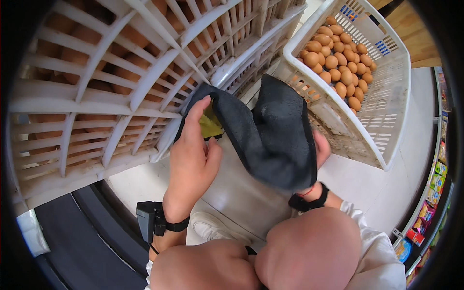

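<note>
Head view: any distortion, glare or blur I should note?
Head view: fisheye bends the left crate's bars, and the frame's corners fall to black; head view: a glossy highlight sits on that crate's edge; head view: the dark cloth looks soft along its lower edge, while the eggs at upper right stay fairly distinct.

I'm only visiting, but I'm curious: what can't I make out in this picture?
All in the head view:
Right hand: mostly hidden by the dark cloth.
Big crate: cut off by the lens rim; its slats partly hide the contents.
Shoe: partly covered by the knees.
Packets: print too small; some cut off by the rim.
</note>
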`<state>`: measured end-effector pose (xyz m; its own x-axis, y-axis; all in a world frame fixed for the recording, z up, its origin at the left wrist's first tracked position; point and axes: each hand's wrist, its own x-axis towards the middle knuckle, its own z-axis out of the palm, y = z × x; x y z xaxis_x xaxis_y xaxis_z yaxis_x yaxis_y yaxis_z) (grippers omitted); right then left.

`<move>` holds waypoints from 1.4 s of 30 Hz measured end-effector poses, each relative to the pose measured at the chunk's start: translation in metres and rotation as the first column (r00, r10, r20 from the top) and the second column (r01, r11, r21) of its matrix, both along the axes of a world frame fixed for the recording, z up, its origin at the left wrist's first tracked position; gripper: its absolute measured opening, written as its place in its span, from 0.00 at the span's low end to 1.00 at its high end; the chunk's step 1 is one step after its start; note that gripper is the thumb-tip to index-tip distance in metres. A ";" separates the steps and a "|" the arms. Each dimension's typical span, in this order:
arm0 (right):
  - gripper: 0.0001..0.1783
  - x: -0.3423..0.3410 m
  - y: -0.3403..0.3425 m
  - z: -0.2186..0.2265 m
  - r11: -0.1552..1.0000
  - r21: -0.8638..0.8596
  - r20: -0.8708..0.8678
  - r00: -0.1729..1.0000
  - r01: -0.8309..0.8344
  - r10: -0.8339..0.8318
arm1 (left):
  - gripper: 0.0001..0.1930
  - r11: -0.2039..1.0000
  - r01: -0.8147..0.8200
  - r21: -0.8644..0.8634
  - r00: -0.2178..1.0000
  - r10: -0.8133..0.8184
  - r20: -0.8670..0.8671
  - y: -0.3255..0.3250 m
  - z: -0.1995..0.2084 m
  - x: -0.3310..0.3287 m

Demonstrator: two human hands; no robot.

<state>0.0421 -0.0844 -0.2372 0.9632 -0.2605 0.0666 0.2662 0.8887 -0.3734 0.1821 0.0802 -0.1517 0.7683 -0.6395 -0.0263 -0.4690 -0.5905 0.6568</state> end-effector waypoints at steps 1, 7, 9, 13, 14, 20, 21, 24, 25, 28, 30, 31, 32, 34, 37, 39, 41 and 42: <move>0.33 -0.022 -0.019 -0.017 0.996 -0.064 -0.162 0.985 0.056 -0.065 | 0.34 0.996 0.040 -0.076 0.996 -0.046 -0.079 -0.022 -0.015 -0.004; 0.35 -0.002 -0.026 -0.075 0.970 -0.199 -0.274 0.943 0.138 -0.191 | 0.34 0.996 0.057 -0.070 0.998 -0.059 -0.023 -0.017 -0.021 -0.004; 0.38 0.000 -0.030 -0.062 0.954 -0.271 -0.208 0.960 0.128 -0.188 | 0.34 0.997 0.053 -0.055 0.998 -0.054 -0.026 -0.013 -0.020 -0.002; 0.39 -0.025 -0.033 -0.041 0.984 -0.117 0.018 0.991 -0.131 0.134 | 0.34 0.994 0.069 -0.090 0.998 -0.070 -0.003 -0.016 -0.018 -0.002; 0.33 -0.007 -0.014 -0.046 0.988 -0.001 -0.205 0.967 -0.157 0.153 | 0.34 0.997 0.057 -0.059 0.998 -0.057 0.008 -0.010 -0.021 -0.002; 0.30 0.009 -0.029 -0.078 0.987 0.033 -0.089 0.983 -0.156 0.159 | 0.34 0.996 0.047 -0.079 0.999 -0.048 -0.009 -0.016 -0.022 -0.002; 0.29 0.012 -0.030 -0.066 0.991 -0.010 0.008 0.991 -0.135 0.136 | 0.34 0.998 0.039 -0.057 0.999 -0.040 -0.031 -0.012 -0.020 -0.001; 0.24 0.017 -0.038 -0.018 -0.264 -0.962 0.020 0.952 -0.065 -0.306 | 0.34 0.998 0.041 -0.044 0.998 -0.042 -0.044 -0.014 -0.018 -0.002; 0.24 0.021 -0.034 -0.021 -0.248 -0.967 0.021 0.954 -0.057 -0.298 | 0.34 0.999 0.034 -0.025 0.999 -0.034 -0.027 -0.011 -0.020 -0.001; 0.14 0.022 -0.045 -0.014 -0.725 -0.574 0.048 0.868 -0.381 -0.494 | 0.34 0.995 0.043 -0.085 0.998 -0.046 -0.032 -0.019 -0.022 -0.005; 0.14 0.028 -0.053 -0.023 -0.509 -0.812 -0.013 0.881 -0.285 -0.473 | 0.34 0.996 0.045 -0.079 0.999 -0.046 -0.012 -0.017 -0.025 -0.003; 0.13 0.031 -0.053 -0.029 -0.219 -0.961 -0.061 0.902 -0.169 -0.427 | 0.34 0.997 0.042 -0.065 0.999 -0.041 0.013 -0.013 -0.026 -0.001; 0.13 0.028 -0.052 -0.029 -0.205 -0.965 -0.063 0.905 -0.162 -0.420 | 0.34 0.998 0.035 -0.049 0.999 -0.034 0.018 -0.009 -0.026 -0.001; 0.15 0.014 -0.066 0.000 -0.588 -0.807 0.191 0.917 -0.056 -0.349 | 0.34 0.997 0.040 -0.068 0.999 -0.042 -0.026 -0.016 -0.024 -0.002; 0.18 0.018 -0.066 -0.008 -0.517 -0.821 0.013 0.899 -0.241 -0.439 | 0.34 0.999 0.038 -0.019 0.999 -0.039 -0.027 -0.014 -0.022 -0.001; 0.20 0.020 -0.061 -0.010 -0.454 -0.865 0.049 0.864 -0.215 -0.502 | 0.34 0.998 0.040 -0.046 0.999 -0.041 -0.013 -0.017 -0.023 -0.004; 0.19 0.026 -0.060 -0.007 -0.600 -0.795 0.242 0.860 -0.089 -0.448 | 0.34 0.997 0.042 -0.072 0.999 -0.041 0.006 -0.018 -0.023 -0.004; 0.19 0.032 -0.058 -0.003 -0.666 -0.746 0.336 0.848 -0.026 -0.410 | 0.34 0.996 0.043 -0.076 0.999 -0.042 0.015 -0.018 -0.022 -0.004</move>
